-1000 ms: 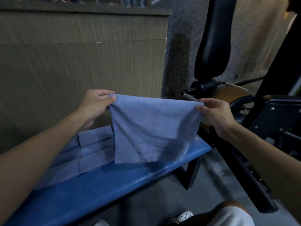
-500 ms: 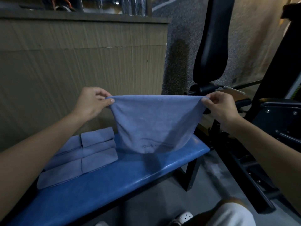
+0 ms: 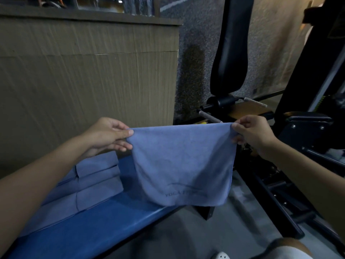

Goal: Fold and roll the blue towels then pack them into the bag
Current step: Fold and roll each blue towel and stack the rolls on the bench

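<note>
Head view: the left hand (image 3: 107, 134) and right hand (image 3: 251, 133) each pinch a top corner of the blue towel (image 3: 183, 163), stretching it taut between them above the blue bench (image 3: 89, 230), probably to square it for folding; folded towels (image 3: 97, 176) lie below the left hand.

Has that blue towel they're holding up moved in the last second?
Yes. The held towel has swung toward the person: its lower edge hung over the blue bench top before and now covers the bench's front edge.
</note>
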